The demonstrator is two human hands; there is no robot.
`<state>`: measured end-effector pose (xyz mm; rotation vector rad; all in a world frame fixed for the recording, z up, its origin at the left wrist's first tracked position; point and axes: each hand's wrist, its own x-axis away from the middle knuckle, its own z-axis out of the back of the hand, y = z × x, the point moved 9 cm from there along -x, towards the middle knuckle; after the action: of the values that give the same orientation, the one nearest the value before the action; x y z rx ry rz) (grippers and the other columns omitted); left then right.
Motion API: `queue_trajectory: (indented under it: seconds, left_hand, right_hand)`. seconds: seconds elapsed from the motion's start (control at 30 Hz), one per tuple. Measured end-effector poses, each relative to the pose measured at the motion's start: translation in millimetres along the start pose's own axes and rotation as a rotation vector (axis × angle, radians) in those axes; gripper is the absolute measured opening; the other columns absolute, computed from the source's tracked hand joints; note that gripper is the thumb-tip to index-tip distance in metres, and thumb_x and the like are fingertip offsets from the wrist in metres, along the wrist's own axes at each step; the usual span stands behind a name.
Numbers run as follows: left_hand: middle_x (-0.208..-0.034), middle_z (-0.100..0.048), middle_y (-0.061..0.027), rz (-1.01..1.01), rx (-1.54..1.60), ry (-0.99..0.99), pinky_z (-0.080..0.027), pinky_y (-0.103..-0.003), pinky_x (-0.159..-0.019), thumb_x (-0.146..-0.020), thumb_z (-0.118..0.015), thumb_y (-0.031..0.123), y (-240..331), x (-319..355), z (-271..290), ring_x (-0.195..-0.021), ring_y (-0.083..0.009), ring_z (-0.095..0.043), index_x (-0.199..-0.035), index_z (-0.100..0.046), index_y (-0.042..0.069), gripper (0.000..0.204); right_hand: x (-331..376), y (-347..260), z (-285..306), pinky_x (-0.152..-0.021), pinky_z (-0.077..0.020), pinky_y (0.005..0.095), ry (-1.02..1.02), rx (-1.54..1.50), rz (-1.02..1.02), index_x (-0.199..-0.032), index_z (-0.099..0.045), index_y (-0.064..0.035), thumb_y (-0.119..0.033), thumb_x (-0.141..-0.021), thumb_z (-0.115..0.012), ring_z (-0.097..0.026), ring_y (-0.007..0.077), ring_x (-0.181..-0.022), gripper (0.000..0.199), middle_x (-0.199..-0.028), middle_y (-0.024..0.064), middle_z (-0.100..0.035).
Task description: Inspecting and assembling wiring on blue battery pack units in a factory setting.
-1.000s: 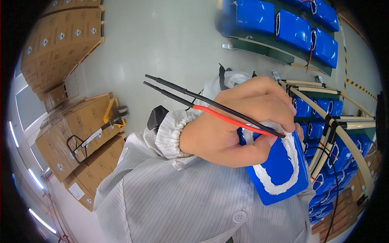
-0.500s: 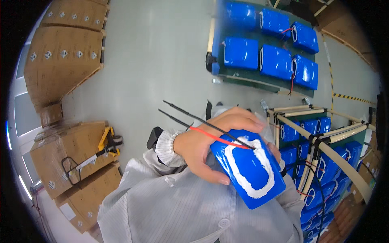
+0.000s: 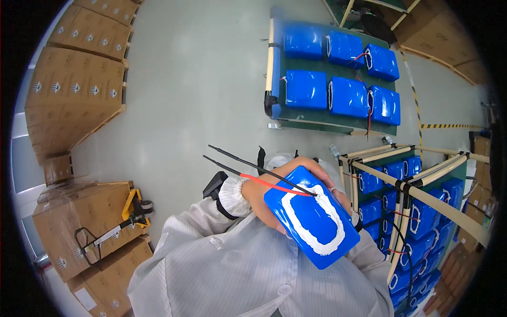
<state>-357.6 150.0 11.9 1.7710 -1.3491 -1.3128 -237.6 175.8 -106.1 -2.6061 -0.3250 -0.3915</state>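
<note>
My left hand (image 3: 257, 196) is shut on a blue battery pack (image 3: 312, 217) held in front of my chest. The pack's flat face, outlined by a white bead of sealant, is turned up toward me. A red wire and two black wires (image 3: 248, 169) run from its upper edge out to the left, over my hand. Fingers of the same hand curl round the pack's far edge (image 3: 338, 194). My white striped sleeve and elastic cuff (image 3: 230, 191) come in from the lower left. I do not see my right hand.
A green cart (image 3: 273, 98) with several blue packs stands ahead on the grey floor. A tube-frame rack (image 3: 422, 198) holding more blue packs is on my right. Stacked cardboard boxes (image 3: 74, 90) and a yellow pallet jack (image 3: 133, 207) are on my left.
The pack has turned so that its white-outlined face shows fully, and my hand now covers less of it. The cart ahead has come further into view.
</note>
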Motion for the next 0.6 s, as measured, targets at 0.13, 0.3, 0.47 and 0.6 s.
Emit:
queue_trajectory:
  seconds: [0.13,0.3,0.47,0.6]
  left_hand:
    - [-0.138,-0.05,-0.024,0.054,0.171,0.015,-0.046,-0.048,-0.106,-0.059,-0.095,0.027,-3,9,8,-0.131,-0.035,-0.052,-0.142,-0.038,0.0,0.105]
    - [-0.137,-0.051,-0.0225,0.185,0.244,0.115,-0.047,-0.048,-0.107,-0.056,-0.094,0.026,-1,23,16,-0.131,-0.0351,-0.052,-0.141,-0.038,0.002,0.105]
    - [-0.134,-0.052,-0.0212,0.172,0.252,0.107,-0.048,-0.051,-0.106,-0.057,-0.097,0.031,-5,31,21,-0.13,-0.0373,-0.053,-0.137,-0.04,0.003,0.101]
    - [-0.135,-0.051,-0.0193,0.065,0.19,0.089,-0.048,-0.046,-0.104,-0.061,-0.096,0.031,1,33,16,-0.127,-0.0328,-0.056,-0.138,-0.042,0.001,0.099]
  right_hand:
    - [-2,27,12,-0.104,-0.0527,0.0366,0.056,-0.185,-0.083,-0.15,-0.04,-0.003,-0.056,-0.098,-0.055,-0.064,0.0228,-0.12,0.076,-0.14,0.0152,-0.059]
    - [-15,30,-6,-0.098,-0.0557,0.0366,0.208,-0.294,-0.084,-0.143,-0.05,-0.0034,-0.051,-0.1,-0.055,-0.067,0.0234,-0.115,0.065,-0.133,0.0157,-0.064]
    - [-19,53,27,-0.099,-0.0534,0.0364,0.37,-0.297,-0.028,-0.14,-0.052,0.0017,-0.042,-0.101,-0.053,-0.066,0.0248,-0.114,0.058,-0.132,0.0186,-0.064]
    - [-17,19,-36,-0.112,-0.0409,0.041,0.216,-0.493,0.081,-0.142,-0.052,0.0001,-0.043,-0.098,-0.05,-0.057,0.0292,-0.128,0.061,-0.143,0.0187,-0.056]
